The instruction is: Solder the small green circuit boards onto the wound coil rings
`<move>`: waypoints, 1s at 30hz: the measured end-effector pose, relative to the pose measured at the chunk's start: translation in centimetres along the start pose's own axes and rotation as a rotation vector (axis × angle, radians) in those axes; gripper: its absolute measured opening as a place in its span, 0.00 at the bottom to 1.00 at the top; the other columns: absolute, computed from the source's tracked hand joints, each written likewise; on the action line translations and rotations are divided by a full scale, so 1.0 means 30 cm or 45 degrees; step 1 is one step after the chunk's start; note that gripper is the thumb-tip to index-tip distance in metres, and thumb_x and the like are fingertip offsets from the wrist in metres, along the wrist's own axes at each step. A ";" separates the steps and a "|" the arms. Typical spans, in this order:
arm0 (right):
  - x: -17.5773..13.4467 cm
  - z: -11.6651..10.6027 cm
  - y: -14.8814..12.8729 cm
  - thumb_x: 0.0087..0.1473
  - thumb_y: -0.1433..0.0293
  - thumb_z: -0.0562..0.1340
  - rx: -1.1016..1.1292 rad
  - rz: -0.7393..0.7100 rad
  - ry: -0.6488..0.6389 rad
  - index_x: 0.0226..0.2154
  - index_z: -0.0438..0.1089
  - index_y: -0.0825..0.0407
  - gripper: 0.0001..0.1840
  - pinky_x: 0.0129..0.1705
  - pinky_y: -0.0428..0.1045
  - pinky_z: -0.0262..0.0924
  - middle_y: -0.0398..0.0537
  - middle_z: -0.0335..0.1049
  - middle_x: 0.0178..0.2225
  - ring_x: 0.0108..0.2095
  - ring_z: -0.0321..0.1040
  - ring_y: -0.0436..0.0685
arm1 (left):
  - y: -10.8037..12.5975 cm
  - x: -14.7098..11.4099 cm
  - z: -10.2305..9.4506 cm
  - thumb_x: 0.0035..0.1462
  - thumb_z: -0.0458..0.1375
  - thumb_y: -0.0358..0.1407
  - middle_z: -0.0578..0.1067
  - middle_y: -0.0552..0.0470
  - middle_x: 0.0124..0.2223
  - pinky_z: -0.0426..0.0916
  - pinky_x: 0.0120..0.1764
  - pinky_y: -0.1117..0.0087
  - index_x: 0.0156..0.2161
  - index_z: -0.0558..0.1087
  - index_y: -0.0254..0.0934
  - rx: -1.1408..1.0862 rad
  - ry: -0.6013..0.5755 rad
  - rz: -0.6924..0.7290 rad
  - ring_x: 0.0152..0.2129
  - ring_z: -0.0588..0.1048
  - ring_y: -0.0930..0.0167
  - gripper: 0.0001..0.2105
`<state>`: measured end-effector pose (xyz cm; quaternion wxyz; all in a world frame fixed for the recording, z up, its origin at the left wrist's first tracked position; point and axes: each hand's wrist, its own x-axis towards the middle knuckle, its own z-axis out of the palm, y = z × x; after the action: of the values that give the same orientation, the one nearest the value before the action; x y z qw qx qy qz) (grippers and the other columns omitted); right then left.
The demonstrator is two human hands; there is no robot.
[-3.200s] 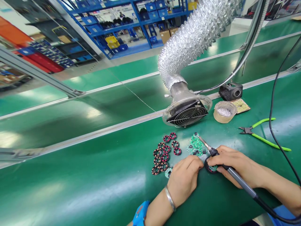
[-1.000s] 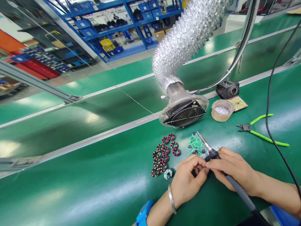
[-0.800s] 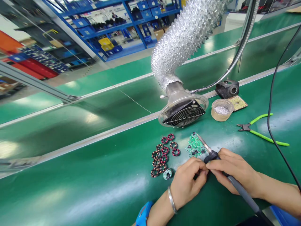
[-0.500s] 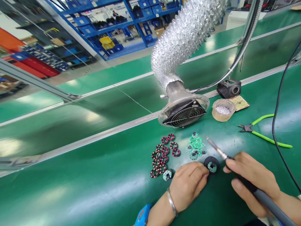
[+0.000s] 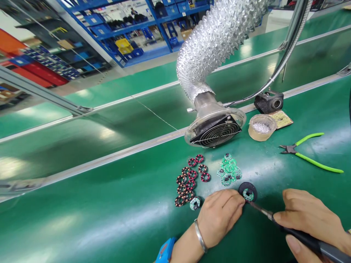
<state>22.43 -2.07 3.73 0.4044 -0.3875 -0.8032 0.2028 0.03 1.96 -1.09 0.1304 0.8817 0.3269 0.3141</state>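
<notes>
In the head view, my left hand (image 5: pixel 222 215) is closed, its fingertips pressed at the left edge of a black ring (image 5: pixel 254 187). Inside that ring lies a small round green circuit board (image 5: pixel 248 195) with a dark part on it. My right hand (image 5: pixel 312 215) grips a soldering iron (image 5: pixel 297 233) by its dark handle. The iron's metal tip reaches the lower edge of the board, beside my left fingertips. Left of my left hand lies a coil with a board on top (image 5: pixel 195 203), next to several red and copper-coloured coils (image 5: pixel 189 184).
A pile of green circuit boards (image 5: pixel 229 170) lies beyond the ring. Behind it hangs a fume extractor hood (image 5: pixel 216 131) on a silver duct (image 5: pixel 203 54). Farther right are a tub of metal shavings (image 5: pixel 261 128), an iron stand (image 5: pixel 270 102) and green-handled cutters (image 5: pixel 309 151).
My right hand has moved down and to the right, and the soldering iron's tip has dropped from above the ring to the board's lower edge. My left hand stays at the ring.
</notes>
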 end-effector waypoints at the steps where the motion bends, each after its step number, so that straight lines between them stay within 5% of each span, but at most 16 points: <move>1: 0.004 0.003 0.001 0.59 0.72 0.53 -0.005 -0.006 -0.002 0.45 0.63 0.47 0.11 0.23 0.57 0.59 0.48 0.65 0.20 0.22 0.65 0.60 | 0.000 0.000 0.000 0.64 0.52 0.30 0.79 0.52 0.35 0.71 0.35 0.72 0.41 0.71 0.37 0.006 0.003 0.003 0.31 0.78 0.72 0.05; 9: 0.013 0.010 0.003 0.49 0.78 0.53 -0.114 -0.021 -0.008 0.41 0.64 0.50 0.16 0.28 0.55 0.62 0.46 0.70 0.24 0.26 0.70 0.58 | 0.006 0.007 -0.005 0.65 0.51 0.30 0.79 0.53 0.35 0.71 0.33 0.73 0.41 0.71 0.36 0.043 0.026 0.028 0.29 0.78 0.72 0.06; 23: 0.011 0.003 0.000 0.55 0.75 0.52 -0.091 -0.012 -0.006 0.41 0.64 0.50 0.12 0.27 0.55 0.61 0.47 0.69 0.23 0.26 0.70 0.59 | 0.010 0.016 -0.008 0.65 0.50 0.30 0.79 0.52 0.34 0.71 0.32 0.73 0.40 0.70 0.36 0.059 0.008 0.034 0.28 0.78 0.72 0.06; 30: 0.016 -0.017 -0.001 0.50 0.78 0.53 -0.048 -0.018 -0.006 0.41 0.64 0.51 0.15 0.27 0.54 0.63 0.46 0.66 0.21 0.23 0.66 0.57 | 0.011 0.020 -0.010 0.65 0.50 0.30 0.79 0.52 0.34 0.70 0.32 0.72 0.41 0.70 0.36 0.077 0.002 0.043 0.28 0.78 0.72 0.06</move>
<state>22.66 -1.70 4.28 0.3967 -0.3890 -0.8105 0.1856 0.37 2.11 -0.43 0.0983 0.8905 0.3214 0.3069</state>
